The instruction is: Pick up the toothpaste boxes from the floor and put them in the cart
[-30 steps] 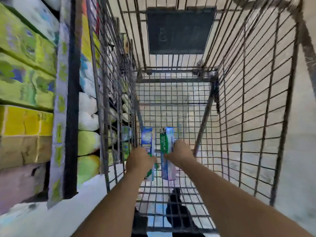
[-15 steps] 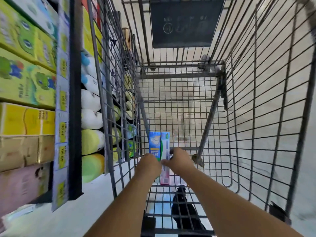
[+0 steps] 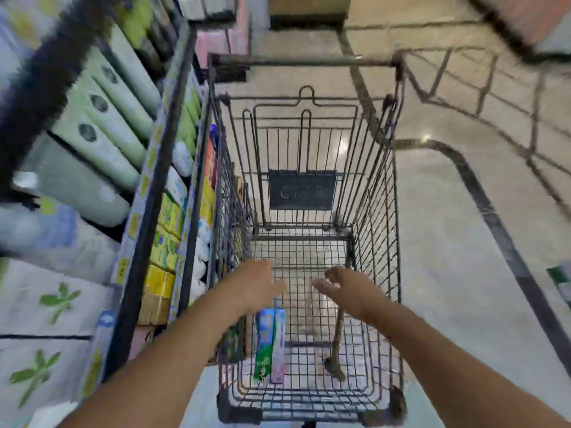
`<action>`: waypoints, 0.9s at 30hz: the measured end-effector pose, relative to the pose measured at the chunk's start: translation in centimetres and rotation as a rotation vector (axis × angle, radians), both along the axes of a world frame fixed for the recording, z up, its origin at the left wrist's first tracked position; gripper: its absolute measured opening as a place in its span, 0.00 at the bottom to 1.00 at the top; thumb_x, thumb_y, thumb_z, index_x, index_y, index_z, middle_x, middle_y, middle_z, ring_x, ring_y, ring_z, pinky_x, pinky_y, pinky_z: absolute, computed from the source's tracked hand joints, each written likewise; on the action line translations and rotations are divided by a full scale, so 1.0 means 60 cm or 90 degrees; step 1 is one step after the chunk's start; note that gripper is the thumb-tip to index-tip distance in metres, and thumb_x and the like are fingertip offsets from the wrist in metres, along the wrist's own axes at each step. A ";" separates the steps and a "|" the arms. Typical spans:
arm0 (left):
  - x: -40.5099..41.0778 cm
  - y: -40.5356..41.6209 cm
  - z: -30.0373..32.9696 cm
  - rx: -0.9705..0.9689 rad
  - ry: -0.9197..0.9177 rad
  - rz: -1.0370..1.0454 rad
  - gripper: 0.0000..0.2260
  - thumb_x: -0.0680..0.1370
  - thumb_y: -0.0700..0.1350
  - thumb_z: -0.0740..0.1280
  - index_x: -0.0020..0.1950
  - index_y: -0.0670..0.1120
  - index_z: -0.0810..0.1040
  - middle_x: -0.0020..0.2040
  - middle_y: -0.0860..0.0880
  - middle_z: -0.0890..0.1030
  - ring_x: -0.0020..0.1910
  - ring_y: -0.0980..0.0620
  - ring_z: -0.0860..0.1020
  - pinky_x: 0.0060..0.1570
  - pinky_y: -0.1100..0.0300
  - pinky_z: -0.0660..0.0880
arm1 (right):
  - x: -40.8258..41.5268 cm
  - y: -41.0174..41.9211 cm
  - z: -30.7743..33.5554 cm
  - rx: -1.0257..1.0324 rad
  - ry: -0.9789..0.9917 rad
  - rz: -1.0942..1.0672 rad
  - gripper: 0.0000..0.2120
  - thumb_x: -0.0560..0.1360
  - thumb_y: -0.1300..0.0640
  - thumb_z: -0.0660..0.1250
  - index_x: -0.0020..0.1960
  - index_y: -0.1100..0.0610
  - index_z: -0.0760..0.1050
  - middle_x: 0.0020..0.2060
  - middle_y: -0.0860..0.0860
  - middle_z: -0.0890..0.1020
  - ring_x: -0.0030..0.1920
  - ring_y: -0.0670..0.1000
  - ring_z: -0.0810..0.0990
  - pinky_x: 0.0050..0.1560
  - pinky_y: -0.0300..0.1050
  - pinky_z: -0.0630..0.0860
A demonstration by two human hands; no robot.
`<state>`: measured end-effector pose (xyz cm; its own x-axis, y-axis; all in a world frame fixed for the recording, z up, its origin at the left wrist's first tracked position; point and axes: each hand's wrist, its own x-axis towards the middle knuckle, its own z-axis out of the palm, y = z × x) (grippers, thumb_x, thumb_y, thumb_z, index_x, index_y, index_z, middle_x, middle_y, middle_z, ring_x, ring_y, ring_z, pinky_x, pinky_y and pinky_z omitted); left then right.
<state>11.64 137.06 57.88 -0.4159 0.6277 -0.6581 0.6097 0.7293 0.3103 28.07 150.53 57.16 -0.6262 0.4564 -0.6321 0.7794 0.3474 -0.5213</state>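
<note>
A: Start at your fingers. What are they doing?

B: Your left hand (image 3: 258, 284) is spread flat, fingers straight, holding nothing. Your right hand (image 3: 346, 287) hangs loosely curled with the thumb apart, and it holds nothing either. Both hover inside the cart (image 3: 375, 193), above its wire floor.

A: And the boxes?

B: Just below your left fingers, toward you, two boxes (image 3: 270, 344) lie side by side on the cart floor against its left wall. Neither hand touches them.

A: So you're finished?

B: With those two, I'd judge yes; they're in. Something green and white (image 3: 560, 287) shows at the frame's right edge, well away from your right fingers, down on the floor (image 3: 448, 242). It's too cut off to tell if it's another box. Check there next. Shelves (image 3: 160, 211) stand past your left hand.
</note>
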 end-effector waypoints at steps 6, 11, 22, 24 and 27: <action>0.010 -0.040 0.220 0.037 0.099 -0.038 0.38 0.79 0.69 0.53 0.81 0.46 0.53 0.81 0.45 0.56 0.79 0.46 0.57 0.75 0.49 0.57 | 0.024 0.022 0.204 0.208 0.069 0.153 0.48 0.67 0.19 0.47 0.74 0.50 0.66 0.72 0.53 0.71 0.70 0.54 0.71 0.70 0.57 0.69; 0.035 -0.083 0.324 0.015 0.118 -0.059 0.39 0.78 0.70 0.50 0.82 0.47 0.48 0.81 0.45 0.52 0.80 0.46 0.52 0.77 0.46 0.54 | 0.051 0.002 0.314 0.308 0.071 0.212 0.50 0.66 0.21 0.46 0.79 0.50 0.57 0.78 0.52 0.60 0.77 0.55 0.60 0.75 0.57 0.61; 0.130 -0.297 0.413 0.057 0.094 -0.036 0.41 0.77 0.72 0.50 0.82 0.49 0.46 0.82 0.49 0.48 0.80 0.49 0.50 0.77 0.49 0.52 | 0.110 -0.199 0.411 0.350 0.126 0.249 0.49 0.66 0.23 0.50 0.79 0.49 0.55 0.78 0.51 0.60 0.76 0.54 0.61 0.73 0.54 0.62; 0.142 -0.369 0.412 0.071 0.088 -0.012 0.45 0.73 0.74 0.50 0.82 0.48 0.47 0.82 0.48 0.50 0.80 0.48 0.53 0.77 0.49 0.54 | 0.122 -0.265 0.419 0.349 0.132 0.276 0.48 0.67 0.23 0.51 0.79 0.49 0.55 0.78 0.51 0.60 0.76 0.55 0.61 0.74 0.55 0.62; 0.164 -0.504 0.410 0.098 0.109 0.045 0.44 0.74 0.74 0.51 0.81 0.47 0.51 0.81 0.47 0.55 0.78 0.47 0.58 0.75 0.49 0.59 | 0.130 -0.383 0.426 0.359 0.131 0.356 0.51 0.65 0.21 0.48 0.79 0.50 0.54 0.79 0.52 0.59 0.77 0.56 0.60 0.75 0.59 0.61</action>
<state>21.49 106.81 82.49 -0.5598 0.6803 -0.4731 0.6117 0.7244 0.3179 35.90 127.56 82.70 -0.9338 0.2572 -0.2486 0.3211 0.9089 -0.2662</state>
